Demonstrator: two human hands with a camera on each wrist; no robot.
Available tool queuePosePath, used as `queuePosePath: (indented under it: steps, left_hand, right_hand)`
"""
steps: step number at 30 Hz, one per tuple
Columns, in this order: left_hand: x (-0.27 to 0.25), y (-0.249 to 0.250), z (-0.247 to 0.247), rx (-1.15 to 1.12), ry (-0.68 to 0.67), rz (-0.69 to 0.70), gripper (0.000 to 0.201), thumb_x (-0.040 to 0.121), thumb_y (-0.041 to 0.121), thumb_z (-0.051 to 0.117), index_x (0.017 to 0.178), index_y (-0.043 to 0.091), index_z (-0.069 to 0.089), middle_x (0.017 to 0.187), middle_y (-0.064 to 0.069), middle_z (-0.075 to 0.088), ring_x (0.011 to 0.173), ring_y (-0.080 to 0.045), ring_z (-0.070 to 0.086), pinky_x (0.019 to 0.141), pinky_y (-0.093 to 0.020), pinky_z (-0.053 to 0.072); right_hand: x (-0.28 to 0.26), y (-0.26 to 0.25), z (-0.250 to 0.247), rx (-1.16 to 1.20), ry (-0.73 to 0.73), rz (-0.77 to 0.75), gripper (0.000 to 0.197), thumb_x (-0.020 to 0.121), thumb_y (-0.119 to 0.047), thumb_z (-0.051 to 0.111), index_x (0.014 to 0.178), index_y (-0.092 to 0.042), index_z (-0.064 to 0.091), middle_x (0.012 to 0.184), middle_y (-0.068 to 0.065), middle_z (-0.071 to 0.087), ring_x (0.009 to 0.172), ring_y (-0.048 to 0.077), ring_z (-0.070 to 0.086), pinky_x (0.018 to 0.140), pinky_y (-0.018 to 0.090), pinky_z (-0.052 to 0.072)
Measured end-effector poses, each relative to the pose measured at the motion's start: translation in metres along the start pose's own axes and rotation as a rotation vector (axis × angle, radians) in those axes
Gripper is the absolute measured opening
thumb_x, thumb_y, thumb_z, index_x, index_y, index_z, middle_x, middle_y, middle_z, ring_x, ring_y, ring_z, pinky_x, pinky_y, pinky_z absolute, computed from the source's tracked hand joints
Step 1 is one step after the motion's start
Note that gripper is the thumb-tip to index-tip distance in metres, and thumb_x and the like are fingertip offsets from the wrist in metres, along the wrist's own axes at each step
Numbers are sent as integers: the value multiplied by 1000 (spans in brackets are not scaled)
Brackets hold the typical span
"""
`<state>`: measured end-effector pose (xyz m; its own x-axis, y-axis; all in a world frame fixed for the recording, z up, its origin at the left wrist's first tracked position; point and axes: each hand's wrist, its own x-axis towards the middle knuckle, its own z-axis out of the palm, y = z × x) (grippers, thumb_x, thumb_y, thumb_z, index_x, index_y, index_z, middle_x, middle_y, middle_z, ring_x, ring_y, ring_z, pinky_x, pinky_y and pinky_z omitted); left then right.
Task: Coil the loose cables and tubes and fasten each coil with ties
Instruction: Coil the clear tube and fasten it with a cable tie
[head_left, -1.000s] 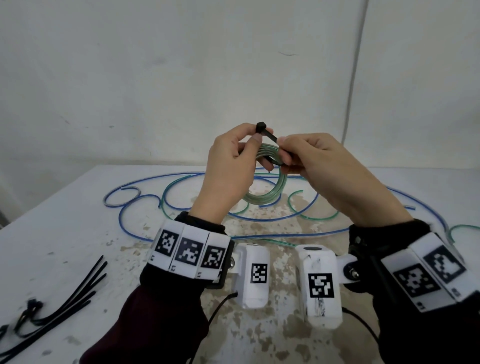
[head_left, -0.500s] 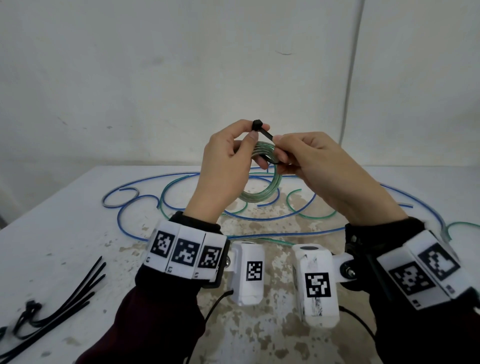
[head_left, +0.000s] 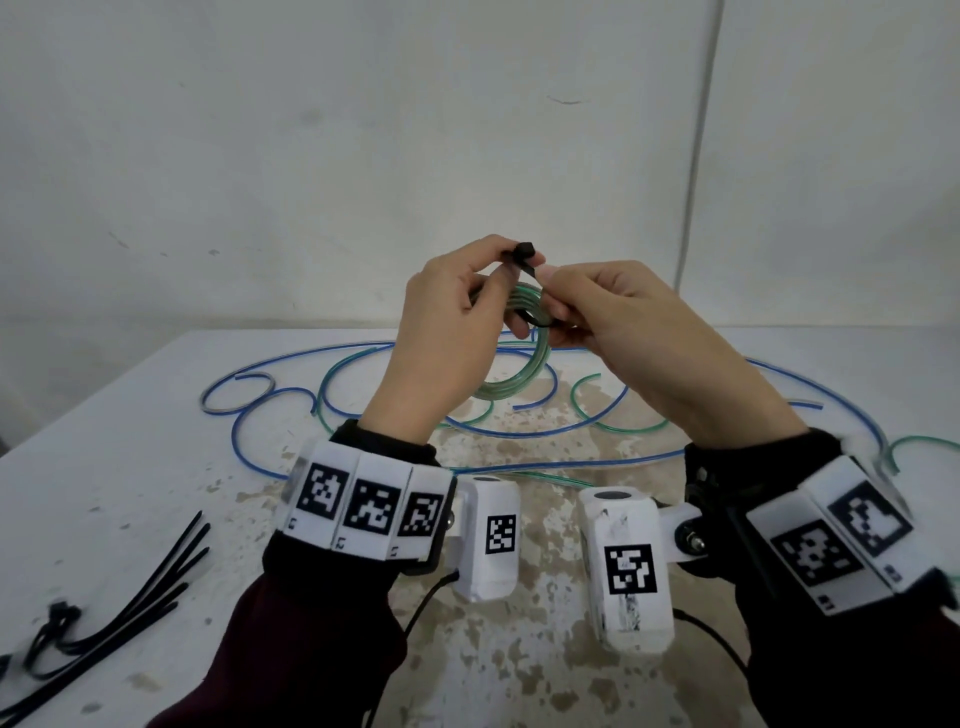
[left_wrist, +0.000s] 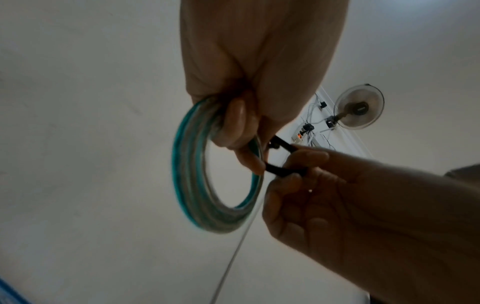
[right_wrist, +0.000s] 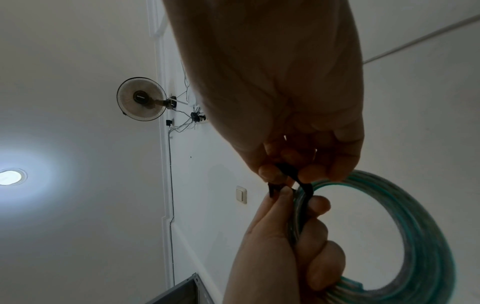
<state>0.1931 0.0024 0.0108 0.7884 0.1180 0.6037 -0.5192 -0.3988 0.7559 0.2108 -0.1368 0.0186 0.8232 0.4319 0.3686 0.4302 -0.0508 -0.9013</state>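
A green tube coil (head_left: 524, 364) (left_wrist: 202, 185) (right_wrist: 420, 226) hangs in the air above the white table (head_left: 130, 467). My left hand (head_left: 457, 322) (left_wrist: 244, 131) grips the top of the coil, fingers curled through the ring, and its thumb and forefinger pinch the head of a black cable tie (head_left: 525, 255) (left_wrist: 280, 158) (right_wrist: 298, 183). The tie loops around the coil's strands. My right hand (head_left: 613, 317) (right_wrist: 288, 172) pinches the tie's strap just right of the coil. The two hands almost touch.
Loose blue tube (head_left: 260, 431) and loose green tube (head_left: 597, 410) lie in wide curves across the far half of the table. A bundle of spare black cable ties (head_left: 130, 597) lies at the near left. A bare wall stands behind the table.
Both hands have risen a little with the coil, and the tie's head now sits higher between the left thumb and forefinger. The right fingers have closed in toward the head.
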Motion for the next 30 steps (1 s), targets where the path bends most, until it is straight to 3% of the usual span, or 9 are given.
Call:
queuePosePath:
  steps: [2,5,8,17,22,26,30]
  left_hand:
    - [-1,0,2,7,21,-12,24,97,6,45,98,10,68,65,2,66,51,-12,62,51,-13,40]
    - [-1,1,4,-70,28,-82,22,99,8,44,101,7,66,61,-3,63,39,-5,51,43,-13,33]
    - [-1,1,4,-79,28,-112,22,100,13,44,104,9,65,59,-11,62,33,-4,41,44,-21,31]
    - [-2,5,4,-58,27,-114,22,100,13,44,103,12,65,59,-13,62,32,-4,40,46,-25,29]
    - [-3,6,5,-51,44,-111,19,100,13,44,97,19,63,57,-10,62,31,-5,40,46,-25,29]
    - [-4,6,7,23,67,-33,21,99,12,45,101,12,65,60,-11,65,41,-4,55,49,-17,35]
    - [-5,4,10,64,72,21,21,99,10,46,102,10,67,60,-14,64,41,-2,52,48,-10,31]
  right_hand:
    - [0,0,0,-20,10,0,43,100,-23,43,57,-19,42,69,9,51,77,23,47,88,51,45]
    - [-1,-2,-1,-37,23,2,43,100,-21,43,57,-18,41,59,-5,48,70,16,45,78,35,43]
    - [-1,-3,-2,-40,30,5,43,100,-20,42,57,-17,42,55,-10,47,66,13,44,76,30,42]
    - [-1,-3,-2,-26,28,11,43,100,-19,42,57,-17,41,56,-8,47,68,16,44,75,32,41]
    - [0,-1,-3,-25,66,4,45,99,-22,44,54,-18,44,67,7,46,71,19,46,78,36,42]
    - [0,-2,-2,-16,83,15,45,99,-22,45,54,-18,45,64,5,44,71,21,47,84,49,46]
    - [0,-2,-4,41,79,34,44,99,-22,45,56,-17,46,70,11,44,75,26,50,92,52,46]
